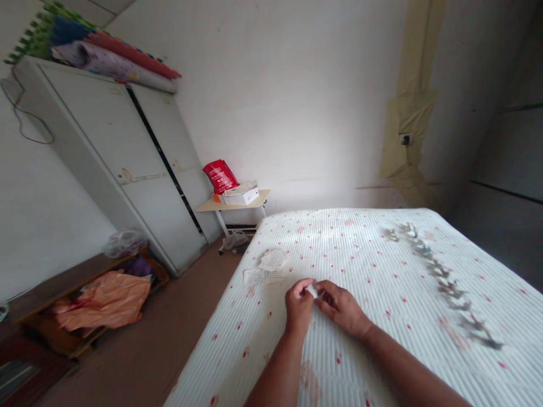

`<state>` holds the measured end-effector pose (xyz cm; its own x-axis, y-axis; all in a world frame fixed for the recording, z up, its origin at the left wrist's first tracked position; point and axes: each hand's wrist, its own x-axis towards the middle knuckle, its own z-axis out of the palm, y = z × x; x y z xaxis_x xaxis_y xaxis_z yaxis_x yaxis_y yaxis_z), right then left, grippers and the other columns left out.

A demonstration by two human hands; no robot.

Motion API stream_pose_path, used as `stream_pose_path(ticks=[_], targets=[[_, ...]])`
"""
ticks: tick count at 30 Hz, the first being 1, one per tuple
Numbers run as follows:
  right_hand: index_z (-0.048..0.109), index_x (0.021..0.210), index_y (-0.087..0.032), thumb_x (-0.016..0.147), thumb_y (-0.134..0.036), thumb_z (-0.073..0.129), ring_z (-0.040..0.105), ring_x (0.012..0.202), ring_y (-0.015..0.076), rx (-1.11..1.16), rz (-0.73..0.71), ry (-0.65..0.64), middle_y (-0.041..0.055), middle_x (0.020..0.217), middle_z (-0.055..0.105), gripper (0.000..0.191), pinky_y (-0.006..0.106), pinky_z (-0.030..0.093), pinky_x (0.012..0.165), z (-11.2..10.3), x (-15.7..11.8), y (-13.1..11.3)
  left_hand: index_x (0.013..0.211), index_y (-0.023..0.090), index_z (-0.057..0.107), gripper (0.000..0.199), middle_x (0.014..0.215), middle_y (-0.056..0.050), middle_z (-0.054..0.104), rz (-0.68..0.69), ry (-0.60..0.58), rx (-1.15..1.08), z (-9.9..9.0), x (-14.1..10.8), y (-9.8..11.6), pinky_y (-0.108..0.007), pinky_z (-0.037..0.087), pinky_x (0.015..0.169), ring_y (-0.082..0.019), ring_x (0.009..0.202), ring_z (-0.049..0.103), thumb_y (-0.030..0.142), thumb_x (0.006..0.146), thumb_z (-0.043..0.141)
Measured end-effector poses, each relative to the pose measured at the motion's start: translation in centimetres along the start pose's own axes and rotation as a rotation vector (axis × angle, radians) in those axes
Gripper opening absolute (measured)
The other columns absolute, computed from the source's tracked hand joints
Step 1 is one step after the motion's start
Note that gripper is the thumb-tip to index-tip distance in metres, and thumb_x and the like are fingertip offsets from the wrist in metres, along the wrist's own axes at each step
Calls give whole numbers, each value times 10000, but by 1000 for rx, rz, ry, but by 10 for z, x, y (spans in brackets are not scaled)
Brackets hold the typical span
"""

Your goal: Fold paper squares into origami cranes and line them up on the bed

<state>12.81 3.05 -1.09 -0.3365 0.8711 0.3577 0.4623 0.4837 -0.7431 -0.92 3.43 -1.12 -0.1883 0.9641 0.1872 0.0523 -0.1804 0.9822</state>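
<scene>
Over the bed, my left hand (298, 301) and my right hand (341, 307) meet, both closed on a small piece of folded white paper (313, 290). The fingers of each hand pinch it from its own side, and most of it is hidden behind them. Just beyond my left hand lie several loose sheets of printed paper (271, 264), partly overlapping. Off to the right of my right hand, a slanting row of small folded paper figures (451, 288) stands on the bedspread; their exact shape is blurred.
The bed (365, 350) has a white ribbed cover with red dots. Beyond its far left corner stands a small table (233, 206) with a red bag (220, 176) and a white box (244, 196). A grey cabinet (127, 158) and a low wooden bench (46, 299) are at left.
</scene>
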Motion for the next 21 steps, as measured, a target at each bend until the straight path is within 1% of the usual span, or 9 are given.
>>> stream_pose_path(ticks=[3, 8, 11, 14, 18, 21], targets=[[515, 994, -212, 801, -247, 471, 582, 698, 143, -73, -21, 1, 39, 879, 622, 201, 261, 436, 648, -1, 0, -3, 834, 144, 706, 255, 855, -70, 710, 1, -3, -6, 0, 0, -1, -310, 470, 819, -206, 841, 636, 135, 647, 531], [512, 994, -202, 777, -223, 490, 579, 651, 139, -186, -15, 29, 32, 838, 620, 219, 238, 414, 586, 0, 0, -9, 846, 144, 708, 274, 848, -67, 713, -5, -13, -9, 1, 0, -1, -306, 483, 792, -201, 814, 640, 127, 635, 534], [516, 986, -196, 785, -188, 460, 585, 659, 137, -209, -35, 50, 42, 879, 616, 209, 242, 422, 604, 1, 0, -9, 820, 144, 708, 273, 812, -55, 713, 5, -25, 6, 2, 0, -1, -292, 487, 758, -194, 775, 638, 115, 624, 520], [520, 987, -202, 776, -138, 427, 593, 675, 136, -222, -59, 76, 42, 911, 614, 239, 247, 431, 630, 1, 0, -7, 809, 140, 708, 275, 794, -54, 713, 11, -35, 14, 2, 0, -1, -282, 486, 728, -191, 755, 636, 111, 620, 511], [523, 990, -213, 776, -148, 437, 593, 690, 138, -163, -57, 92, 42, 935, 612, 239, 255, 435, 647, 2, 0, -5, 807, 139, 712, 270, 785, -52, 711, 2, -31, 8, 2, 0, -1, -270, 482, 709, -184, 739, 630, 120, 619, 519], [519, 975, -209, 779, -199, 465, 558, 635, 130, -15, 5, 93, 23, 834, 607, 203, 257, 430, 625, 0, 0, -6, 827, 133, 712, 276, 767, -50, 706, -31, -24, -37, 1, 0, -1, -253, 475, 665, -172, 705, 617, 133, 616, 534]])
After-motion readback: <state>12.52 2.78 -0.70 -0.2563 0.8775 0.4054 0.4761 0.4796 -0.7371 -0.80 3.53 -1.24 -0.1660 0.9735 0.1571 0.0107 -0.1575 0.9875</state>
